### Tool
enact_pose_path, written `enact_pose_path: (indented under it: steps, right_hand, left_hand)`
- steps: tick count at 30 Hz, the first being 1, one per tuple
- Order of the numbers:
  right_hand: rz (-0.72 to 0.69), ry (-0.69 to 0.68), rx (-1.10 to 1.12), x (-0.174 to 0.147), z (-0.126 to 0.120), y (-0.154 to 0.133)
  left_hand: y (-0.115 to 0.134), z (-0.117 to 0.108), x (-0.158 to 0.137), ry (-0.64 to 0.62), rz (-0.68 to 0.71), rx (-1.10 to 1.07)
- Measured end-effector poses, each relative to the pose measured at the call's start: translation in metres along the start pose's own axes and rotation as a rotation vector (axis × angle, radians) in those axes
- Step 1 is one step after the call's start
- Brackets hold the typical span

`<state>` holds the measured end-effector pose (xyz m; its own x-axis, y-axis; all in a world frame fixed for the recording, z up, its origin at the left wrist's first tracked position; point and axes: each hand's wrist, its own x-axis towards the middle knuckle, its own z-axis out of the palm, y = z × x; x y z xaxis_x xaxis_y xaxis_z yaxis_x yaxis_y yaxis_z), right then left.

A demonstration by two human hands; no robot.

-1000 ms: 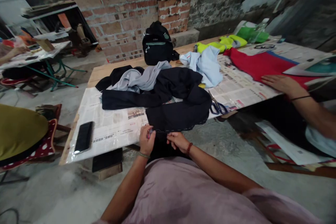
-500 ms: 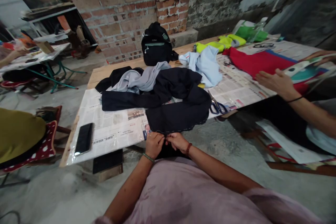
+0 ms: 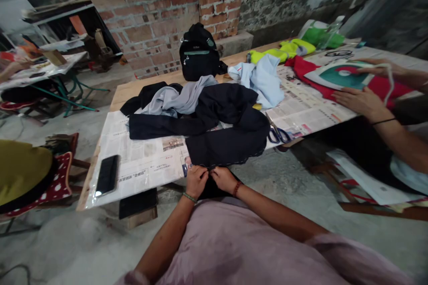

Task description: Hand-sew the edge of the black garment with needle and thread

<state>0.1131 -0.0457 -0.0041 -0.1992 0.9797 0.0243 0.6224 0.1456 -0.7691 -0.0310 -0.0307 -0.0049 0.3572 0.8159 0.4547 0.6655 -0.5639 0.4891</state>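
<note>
A dark garment (image 3: 227, 144) lies bunched over the table, its near edge hanging at the front with a line of small white stitches along it. My left hand (image 3: 196, 180) pinches that edge at its left end, fingers closed. Close beside it, my right hand (image 3: 224, 179) is also closed on the edge, fingertips together. A needle or thread between the fingers is too small to make out. Blue-handled scissors (image 3: 278, 135) lie just right of the garment. Grey cloth (image 3: 180, 98) is heaped behind it.
Newspaper under clear plastic covers the table (image 3: 133, 160). A phone (image 3: 107, 173) lies front left, a black backpack (image 3: 199, 55) at the back, light-blue cloth (image 3: 262, 82) beyond the scissors. On the right, a co-worker's hands hold an iron (image 3: 344, 75) on red cloth (image 3: 389, 89).
My right hand has shifted slightly left, its fingers drawn in nearer the left hand. The co-worker's iron has moved left over the red cloth. The dark garment stays in place.
</note>
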Motion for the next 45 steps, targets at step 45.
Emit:
enact_pose_path:
  steps: [45]
  right_hand:
    - [0.812, 0.421, 1.258, -0.082, -0.054, 0.101]
  left_hand:
    - [-0.015, -0.002, -0.014, 0.043, 0.108, -0.049]
